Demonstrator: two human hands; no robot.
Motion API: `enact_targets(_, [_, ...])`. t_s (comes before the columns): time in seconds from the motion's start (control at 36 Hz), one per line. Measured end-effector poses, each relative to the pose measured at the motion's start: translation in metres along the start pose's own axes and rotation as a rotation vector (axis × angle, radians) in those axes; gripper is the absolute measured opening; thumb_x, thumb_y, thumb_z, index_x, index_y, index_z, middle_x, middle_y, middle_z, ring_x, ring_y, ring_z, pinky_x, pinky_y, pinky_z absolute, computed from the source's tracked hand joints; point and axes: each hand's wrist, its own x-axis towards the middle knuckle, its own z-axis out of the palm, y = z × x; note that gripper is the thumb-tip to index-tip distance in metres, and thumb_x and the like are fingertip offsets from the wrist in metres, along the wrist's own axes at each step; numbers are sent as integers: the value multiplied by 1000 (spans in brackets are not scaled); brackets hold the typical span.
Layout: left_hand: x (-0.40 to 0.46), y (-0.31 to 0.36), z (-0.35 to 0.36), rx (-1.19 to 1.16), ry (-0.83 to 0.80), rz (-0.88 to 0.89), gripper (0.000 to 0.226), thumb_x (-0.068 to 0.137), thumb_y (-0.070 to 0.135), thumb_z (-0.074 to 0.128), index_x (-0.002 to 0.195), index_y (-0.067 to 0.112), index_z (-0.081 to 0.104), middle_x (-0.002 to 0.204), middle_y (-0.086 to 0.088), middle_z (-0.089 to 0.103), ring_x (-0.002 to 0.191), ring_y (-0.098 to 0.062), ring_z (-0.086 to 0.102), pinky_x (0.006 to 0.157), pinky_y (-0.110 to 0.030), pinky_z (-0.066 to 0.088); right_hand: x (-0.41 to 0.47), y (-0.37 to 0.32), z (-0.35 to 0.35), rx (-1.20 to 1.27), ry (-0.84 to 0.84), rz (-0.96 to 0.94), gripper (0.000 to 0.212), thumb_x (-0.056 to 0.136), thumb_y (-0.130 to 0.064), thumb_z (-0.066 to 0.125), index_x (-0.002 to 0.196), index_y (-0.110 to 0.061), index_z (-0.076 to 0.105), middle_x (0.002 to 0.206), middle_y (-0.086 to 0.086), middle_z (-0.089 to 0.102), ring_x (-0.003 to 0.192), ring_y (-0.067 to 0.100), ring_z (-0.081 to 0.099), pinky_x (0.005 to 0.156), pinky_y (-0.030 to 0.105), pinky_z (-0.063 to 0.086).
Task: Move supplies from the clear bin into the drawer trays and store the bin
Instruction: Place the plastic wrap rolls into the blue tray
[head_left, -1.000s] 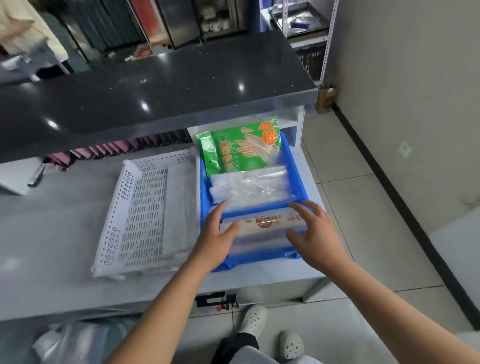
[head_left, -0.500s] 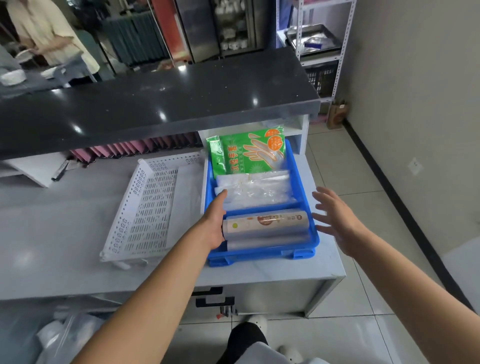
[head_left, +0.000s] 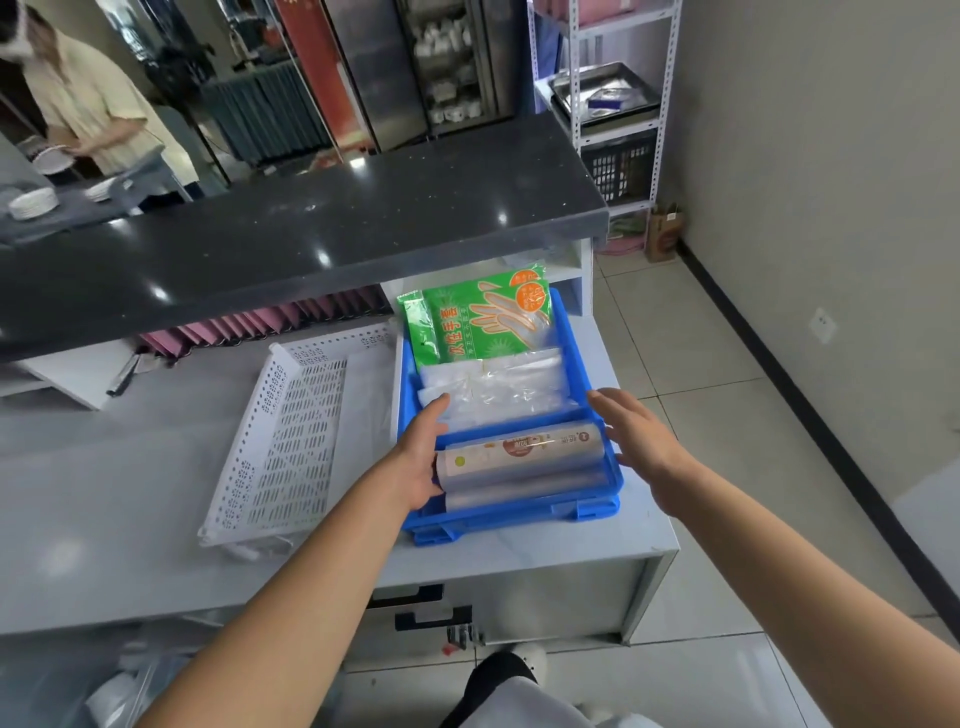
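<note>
- A blue tray (head_left: 566, 332) is seen on the pale grey worktop (head_left: 104, 493), at its right end, below a dark counter (head_left: 291, 228).
- The tray is split by a blue divider into a far part and a near part.
- In the far part a green glove packet (head_left: 483, 322) is propped against the back wall, and clear plastic bags (head_left: 498, 387) are laid flat just in front of it.
- In the near part a labelled roll (head_left: 519, 452) is laid crosswise, with a second clear roll (head_left: 524, 488) touching it on the near side.
- The left hand (head_left: 415, 457) is placed inside the tray at its left wall; the fingers are held straight and together, with the thumb tip reaching up by the clear bags. The palm is set against the left end of the labelled roll, and nothing is gripped.
- The right hand (head_left: 636, 436) is held at the tray's right rim with the fingers relaxed and slightly spread; whether the rim is touched cannot be told.
- A white perforated tray (head_left: 291, 441) is set just beside the blue tray, on its left.
- A black drawer handle (head_left: 431, 618) is visible below the worktop's edge.
- Pink folders (head_left: 260, 325) are lined up under the dark counter.
- A metal shelf rack (head_left: 608, 93) with a steel pan is stood against the far wall.
- A person in a pale shirt (head_left: 88, 104) is seen at the far left, beside stacked white plates (head_left: 31, 202).
</note>
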Motion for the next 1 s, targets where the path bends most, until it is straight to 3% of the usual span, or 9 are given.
enact_targets(0.25, [-2,-6,-5,-21,-22,35,62,90,61,50,137,21,46,100,-4,63,94,-24,65,69,-35,46,-4,-7,5,90,-32,-8,33,95,-53,48,122,-35,53,119,-8,56,99,8,55,90,35,42])
enact_targets(0.44, [-5,-10,-7,-57,-40,84,50,92,56,51,129,22,48,101,-3,63,90,-22,64,66,-34,45,-13,-6,17,-18,14,-31,50,90,-56,54,133,-30,54,132,0,57,120,23,53,102,44,46])
enact_targets(0.53, [-7,-13,-11,-52,-68,122,34,93,54,51,110,25,57,99,-3,66,87,-19,65,66,-33,45,-21,-7,21,-97,-1,-78,51,93,-49,56,137,-25,51,135,2,57,111,18,56,87,31,48])
enact_targets(0.61, [-10,-18,-18,4,-55,220,26,95,51,51,107,30,60,107,10,61,100,-11,61,85,-28,44,-29,-7,32,-268,46,-186,55,92,-45,59,142,-24,47,144,2,50,121,19,53,96,35,47])
enact_targets(0.67, [-14,-23,-27,99,-22,335,43,96,50,50,133,28,52,130,11,50,124,-13,46,100,-29,32,-36,-13,43,-402,71,-284,57,90,-46,60,142,-25,48,149,0,45,130,22,48,107,43,43])
enact_targets(0.72, [-23,-28,-40,192,22,436,54,95,50,51,145,29,42,149,8,42,129,-10,39,99,-28,29,-41,-21,56,-493,42,-367,57,90,-47,61,142,-28,49,151,-1,43,134,22,45,109,46,41])
enact_targets(0.86, [-57,-44,-83,449,272,665,64,91,52,58,149,35,36,157,13,32,134,4,29,106,-23,27,-40,-40,98,-709,-52,-533,57,91,-47,58,144,-32,45,158,2,35,147,23,26,116,50,28])
enact_targets(0.92, [-67,-51,-101,568,399,727,66,92,47,60,151,32,34,161,7,24,144,-3,21,119,-33,23,-38,-47,118,-758,-89,-599,58,91,-47,56,146,-33,42,160,1,31,150,23,19,119,49,22])
enact_targets(1.0, [-80,-67,-126,631,540,761,67,91,43,62,151,32,34,163,2,18,150,-11,12,122,-41,18,-38,-52,151,-814,-124,-668,60,92,-49,55,148,-33,40,161,1,28,151,23,14,120,44,17])
